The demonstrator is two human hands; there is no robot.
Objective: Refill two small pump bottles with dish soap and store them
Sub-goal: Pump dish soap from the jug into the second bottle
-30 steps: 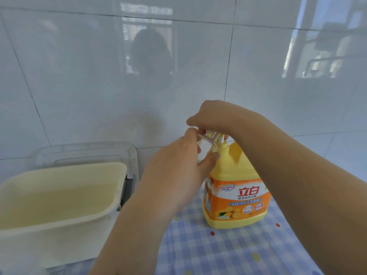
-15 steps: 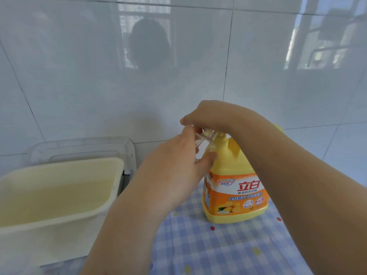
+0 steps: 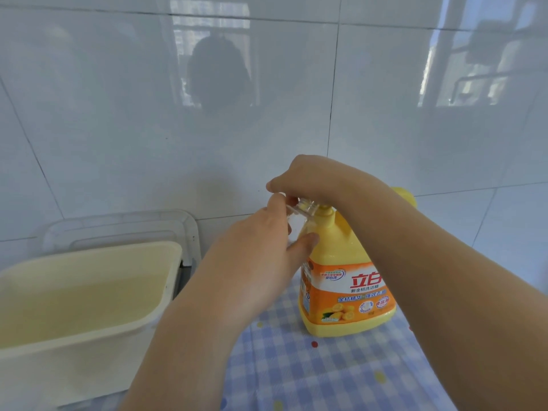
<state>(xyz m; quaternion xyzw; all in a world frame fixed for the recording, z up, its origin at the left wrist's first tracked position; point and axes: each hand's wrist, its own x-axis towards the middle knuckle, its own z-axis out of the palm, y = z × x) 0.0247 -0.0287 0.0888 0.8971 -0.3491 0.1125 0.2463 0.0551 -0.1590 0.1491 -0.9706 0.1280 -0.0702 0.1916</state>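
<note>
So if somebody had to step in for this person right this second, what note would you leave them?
Left hand grips the small clear bottle, tilted, its mouth at the spout of the pump.
Right hand lies on top of the pump, fingers curled over it.
The dish soap jug stands upright on the checked cloth; a cream tub sits to its left.
Done: bottle uncapped and brought to the spout. How much soap is in it cannot be told.
Left: fill it, cap it, do the second bottle (not in view), store both.

tub (image 3: 89, 292) left | soap jug (image 3: 347, 286) right, on cloth (image 3: 326, 375)
</note>
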